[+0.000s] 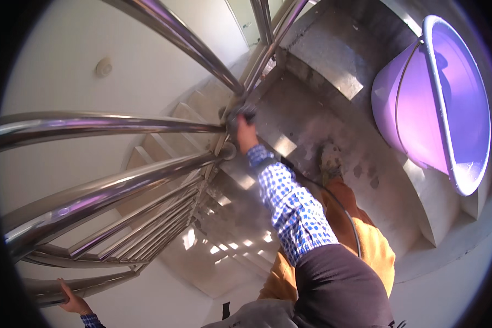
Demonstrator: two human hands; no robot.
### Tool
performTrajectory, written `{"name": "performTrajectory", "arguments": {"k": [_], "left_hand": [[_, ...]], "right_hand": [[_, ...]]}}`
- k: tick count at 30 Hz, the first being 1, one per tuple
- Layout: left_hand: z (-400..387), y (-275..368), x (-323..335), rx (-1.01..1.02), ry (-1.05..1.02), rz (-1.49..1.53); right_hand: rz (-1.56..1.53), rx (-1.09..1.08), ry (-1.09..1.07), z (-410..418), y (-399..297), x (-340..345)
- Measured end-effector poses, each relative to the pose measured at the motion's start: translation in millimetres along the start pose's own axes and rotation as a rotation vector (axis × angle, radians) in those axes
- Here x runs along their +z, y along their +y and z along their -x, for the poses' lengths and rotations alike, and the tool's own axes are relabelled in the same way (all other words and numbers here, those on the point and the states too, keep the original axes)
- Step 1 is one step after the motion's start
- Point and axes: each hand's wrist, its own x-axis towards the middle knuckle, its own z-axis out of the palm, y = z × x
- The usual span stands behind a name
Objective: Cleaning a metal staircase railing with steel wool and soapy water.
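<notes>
My right hand (247, 133) reaches down to the foot of the stainless-steel railing posts. It is closed on a dark, bunched thing that looks like a cloth (246, 112), pressed against the joint where the posts meet the lower rail. Blur hides the exact shape of the cloth. At the lower left, my left hand (74, 302) grips the thick metal handrail (106, 283), thumb raised over its side. Polished posts (110, 122) fan out to the left of my right hand, and thinner balusters (147, 223) run down below them.
A purple plastic bucket (410, 110) with a wire handle stands tilted in view on the steps at right. Concrete steps (324, 61) rise ahead; another flight (168, 139) shows through the railing. My shoe (331, 158) is on a wet-spotted tread. A dark cable (346, 213) hangs along my leg.
</notes>
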Motion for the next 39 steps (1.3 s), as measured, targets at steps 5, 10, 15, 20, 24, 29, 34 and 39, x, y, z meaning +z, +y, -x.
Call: {"name": "performTrajectory", "arguments": {"k": [5,10,15,20,24,29,34,39], "left_hand": [[3,-2,-8,-0.079,-0.022,-0.109],[0,21,-18,-0.046,-0.002,-0.122],[2,-4,-16,0.042,-0.029,-0.113],[6,15,-5,-0.032,0.032,-0.069],[9,14,-15,-0.05,0.035,-0.097],[10,7,5,-0.05,0.038,0.006],[2,15,-21,-0.005,0.071,-0.129],[3,3,1,0.04,0.081,-0.036]], "right_hand": [[-0.015,-0.062,-0.078,13,-86,44],[0.152,-0.259,0.091,27,-69,60],[0.207,-0.046,0.101,25,-29,46],[0.109,-0.237,0.141,22,-87,61],[-0.152,0.065,0.063,43,-26,53],[-0.139,0.092,-0.127,0,-88,43],[-0.193,0.018,-0.03,42,-38,46],[0.017,0.21,-0.082,16,-60,28]]}}
